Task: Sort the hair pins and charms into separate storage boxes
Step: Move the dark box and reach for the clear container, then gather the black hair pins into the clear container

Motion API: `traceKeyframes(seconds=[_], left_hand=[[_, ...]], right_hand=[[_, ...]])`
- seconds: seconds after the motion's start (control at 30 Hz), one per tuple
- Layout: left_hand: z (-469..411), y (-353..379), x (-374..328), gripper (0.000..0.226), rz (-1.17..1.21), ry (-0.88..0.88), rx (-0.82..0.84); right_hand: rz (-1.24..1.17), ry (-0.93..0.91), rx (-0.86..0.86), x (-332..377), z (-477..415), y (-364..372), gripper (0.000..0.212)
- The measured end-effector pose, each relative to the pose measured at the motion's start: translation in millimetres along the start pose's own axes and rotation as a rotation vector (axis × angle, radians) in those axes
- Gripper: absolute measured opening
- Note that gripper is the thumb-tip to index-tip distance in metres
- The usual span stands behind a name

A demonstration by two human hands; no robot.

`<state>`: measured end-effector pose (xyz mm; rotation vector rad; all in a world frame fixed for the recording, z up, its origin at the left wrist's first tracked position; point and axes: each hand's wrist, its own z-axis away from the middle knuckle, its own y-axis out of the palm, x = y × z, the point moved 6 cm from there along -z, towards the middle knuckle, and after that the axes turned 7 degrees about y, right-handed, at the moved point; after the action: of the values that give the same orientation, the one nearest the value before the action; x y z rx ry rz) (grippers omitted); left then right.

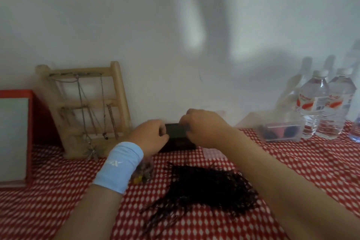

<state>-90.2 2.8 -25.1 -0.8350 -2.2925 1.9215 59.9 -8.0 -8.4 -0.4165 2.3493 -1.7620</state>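
At the far edge of the table, close against the pale grey wall (pixel 155 25), sits a small dark rectangular box (pixel 181 145), and both hands are on its upper part, which looks like a raised lid, though motion blur keeps the detail soft. The left hand (pixel 149 134), with a light blue fabric wristband (pixel 118 165) around its wrist, has its fingers curled against the left side of the box. The right hand (pixel 204 126) comes in from the other side, its fingers bent over the top right edge, so the box is gripped between the two. Nearer the person, on the red-and-white patterned tablecloth (pixel 58 181), lies a loose heap of thin black hair pins (pixel 206 189), partly crossed by the right forearm. A cluster of small colourful charms (pixel 141 174) lies just beside the left wrist, partly hidden by it. To the right, near the wall, stands a clear plastic storage box (pixel 280 132) with dark and red shapes inside that are too blurred to name. Beyond it stand two clear plastic water bottles (pixel 311 103) with white caps and red-and-white labels. To the left a small pale wooden ladder-shaped rack (pixel 118 91) leans on the wall with thin chains hanging from its rungs, and a red-framed flat panel (pixel 29 134) stands at the left edge of the view.
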Motion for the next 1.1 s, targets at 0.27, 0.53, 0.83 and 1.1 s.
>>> traceKeyframes(seconds=[0.27, 0.53, 0.83, 1.1], left_hand=[[60.9, 6.6, 75.4, 0.05, 0.047, -0.237, 0.147], [75.7, 6.0, 83.5, 0.036, 0.218, -0.289, 0.125], [20.4, -20.3, 36.9, 0.048, 0.401, -0.114, -0.158], [-15.7, 31.3, 34.6, 0.043, 0.04, -0.1, 0.01]], right_hand=[[-0.084, -0.09, 0.328, 106.4, -9.4, 47.6, 0.04], [-0.195, -0.139, 0.381, 117.0, -5.9, 59.8, 0.038], [-0.449, 0.162, 0.038, 35.1, -21.8, 8.5, 0.078], [-0.016, 0.217, -0.028, -13.3, -31.5, 27.1, 0.057]])
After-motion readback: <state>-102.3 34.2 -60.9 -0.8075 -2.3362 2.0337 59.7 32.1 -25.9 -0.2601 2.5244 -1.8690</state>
